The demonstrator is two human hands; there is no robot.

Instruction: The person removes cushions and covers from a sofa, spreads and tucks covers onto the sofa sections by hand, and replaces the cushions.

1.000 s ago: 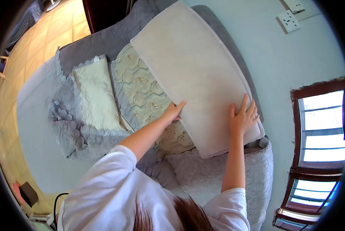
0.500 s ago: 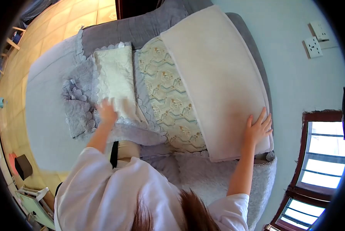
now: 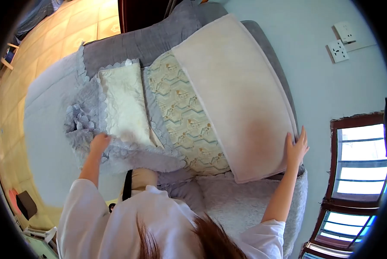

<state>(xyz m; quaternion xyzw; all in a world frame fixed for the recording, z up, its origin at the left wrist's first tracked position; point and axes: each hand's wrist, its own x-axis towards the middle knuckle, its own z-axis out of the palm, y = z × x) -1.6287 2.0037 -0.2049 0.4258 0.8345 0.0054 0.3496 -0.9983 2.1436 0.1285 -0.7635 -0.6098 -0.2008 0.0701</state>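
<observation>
My left hand (image 3: pixel 100 142) is closed at the near edge of a grey plush sofa cover (image 3: pixel 133 159) with a scalloped trim, its fingers curled into the fabric. Folded back on that cover lies its cream underside (image 3: pixel 123 101). My right hand (image 3: pixel 298 147) rests with fingers spread on the right edge of a long beige pad (image 3: pixel 232 82), which has a brownish patch near that hand. Between cover and pad shows a pale green patterned fabric (image 3: pixel 185 116). Left of the cream fold, more grey plush (image 3: pixel 79 125) is bunched up.
A grey sofa backrest (image 3: pixel 146 36) runs along the far side. Grey plush also covers the near armrest (image 3: pixel 236 203). To the right are a wall with sockets (image 3: pixel 338 51) and a barred window (image 3: pixel 359 159). Tiled floor (image 3: pixel 12 142) lies to the left.
My left hand has moved left and nearer to me, from the cream fold onto the grey plush edge. My right hand has shifted slightly outward along the pad's edge. The view has shifted a little.
</observation>
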